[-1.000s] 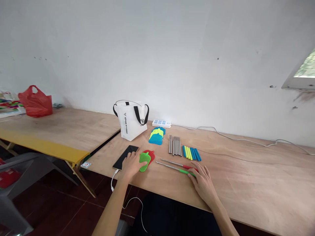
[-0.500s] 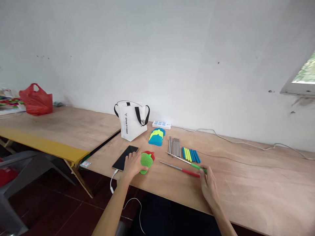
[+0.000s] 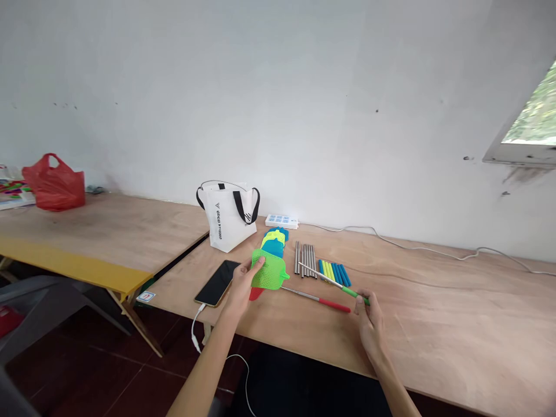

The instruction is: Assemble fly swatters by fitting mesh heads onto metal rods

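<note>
My left hand [image 3: 241, 285] grips a green perforated fly swatter head [image 3: 268, 270] by its edge, its short socket pointing right. My right hand [image 3: 370, 321] holds a metal rod with a green handle [image 3: 350, 292], the bare tip pointing up and left. Below the green head, a red swatter head [image 3: 256, 292] lies mostly covered on the table. A second rod with a red handle [image 3: 334, 304] rests just under the green one. Behind the left hand are blue and yellow swatter heads [image 3: 274, 237] in an overlapping pile.
Metal tubes [image 3: 309, 260] and blue and yellow handle sleeves [image 3: 334, 272] lie in rows mid-table. A phone [image 3: 216, 284] with a white cable sits left. Behind stand a white bag [image 3: 229, 223] and a power strip [image 3: 281, 222]. A red plastic bag [image 3: 58, 185] is on the left-hand table.
My left hand has lifted the green swatter head off the table and turned it so its socket points right. My right hand still holds the green-handled rod, now slightly raised.
</note>
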`<state>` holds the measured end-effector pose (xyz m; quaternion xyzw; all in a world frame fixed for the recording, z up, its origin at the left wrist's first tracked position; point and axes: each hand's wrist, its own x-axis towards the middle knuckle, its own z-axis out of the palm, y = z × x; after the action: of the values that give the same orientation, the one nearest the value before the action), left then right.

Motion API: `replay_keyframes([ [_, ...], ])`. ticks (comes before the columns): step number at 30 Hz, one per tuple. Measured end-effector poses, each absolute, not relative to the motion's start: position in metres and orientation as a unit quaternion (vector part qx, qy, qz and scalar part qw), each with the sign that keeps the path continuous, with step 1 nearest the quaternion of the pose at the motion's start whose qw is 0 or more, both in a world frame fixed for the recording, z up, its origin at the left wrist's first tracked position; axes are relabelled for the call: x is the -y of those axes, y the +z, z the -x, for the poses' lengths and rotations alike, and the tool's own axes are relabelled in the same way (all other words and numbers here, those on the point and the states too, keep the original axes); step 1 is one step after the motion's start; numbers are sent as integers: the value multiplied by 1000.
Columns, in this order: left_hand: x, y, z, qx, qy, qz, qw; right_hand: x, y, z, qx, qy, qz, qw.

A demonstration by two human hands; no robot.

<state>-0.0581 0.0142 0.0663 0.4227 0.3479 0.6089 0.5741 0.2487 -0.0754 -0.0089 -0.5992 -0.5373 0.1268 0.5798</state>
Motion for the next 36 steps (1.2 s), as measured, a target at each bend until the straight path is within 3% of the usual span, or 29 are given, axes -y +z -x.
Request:
replay_keyframes([
  [6, -20, 59, 56, -317, 642, -344, 607, 77, -8, -248, 560, 144, 582, 572],
  [36, -15, 62, 50, -326, 621, -349, 621, 78, -7, -244, 585, 134, 583, 548],
])
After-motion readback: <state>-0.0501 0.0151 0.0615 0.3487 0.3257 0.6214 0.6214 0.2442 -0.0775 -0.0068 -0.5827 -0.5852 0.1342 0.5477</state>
